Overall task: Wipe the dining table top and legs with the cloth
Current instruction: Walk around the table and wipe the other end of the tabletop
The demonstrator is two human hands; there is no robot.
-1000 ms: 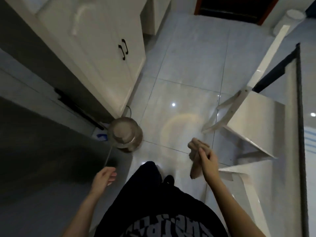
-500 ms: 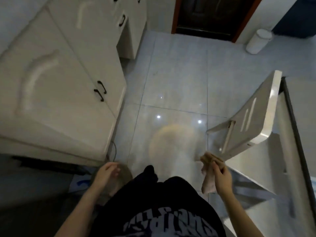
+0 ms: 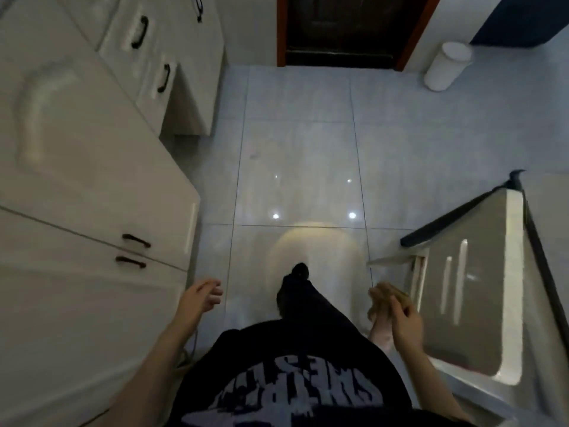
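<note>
Right hand [image 3: 404, 323]: fingers curled around a bunched tan cloth [image 3: 381, 298], which rises above the knuckles. The cloth is held in the air over the tiled floor [image 3: 295, 155], just beside the slotted back of a white chair [image 3: 480, 288] and apart from it.

Left hand [image 3: 201, 298]: loosely curled, holding nothing, hanging near the white cabinets [image 3: 92, 186] with dark handles.

Worktop [image 3: 552, 217]: only a pale strip with a dark edge shows at the far right, behind the chair; the cloth is well apart from it.

Writing: the person's black shirt [image 3: 292, 383] carries large white block letters (upside down to the camera and blurred); they cannot be read with confidence. No other labels are legible.

Farther off, a white cylindrical bin [image 3: 446, 66] stands near a dark door [image 3: 345, 26] with a reddish frame.
</note>
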